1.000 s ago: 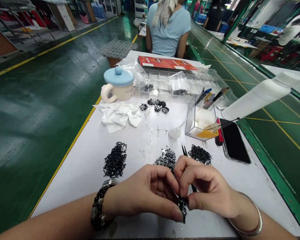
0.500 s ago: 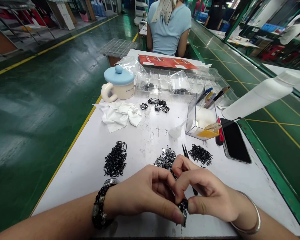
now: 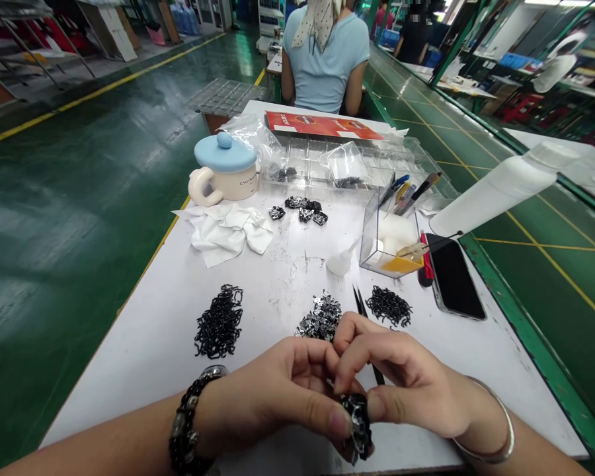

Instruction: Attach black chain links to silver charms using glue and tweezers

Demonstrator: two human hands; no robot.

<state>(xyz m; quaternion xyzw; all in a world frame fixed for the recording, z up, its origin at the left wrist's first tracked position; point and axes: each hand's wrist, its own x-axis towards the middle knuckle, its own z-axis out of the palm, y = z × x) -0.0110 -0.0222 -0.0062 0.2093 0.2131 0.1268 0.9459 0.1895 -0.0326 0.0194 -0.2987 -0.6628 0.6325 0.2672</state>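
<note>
Currently the left hand (image 3: pixel 262 403) and right hand (image 3: pixel 401 387) curl close together, fingertips pinching a clump of black links (image 3: pixel 357 426) above the desk (image 3: pixel 287 277), seemingly working it apart; the next move looks to call for freeing a piece toward the nearby pile (image 3: pixel 321 318).

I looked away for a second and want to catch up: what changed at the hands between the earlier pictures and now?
The clump of shiny black metal pieces pinched between the left hand and right hand has dropped lower and shows more below the fingertips; neither hand let go. The slim black tweezers stayed in the right hand, and the black-and-silver pile stayed put.
</note>
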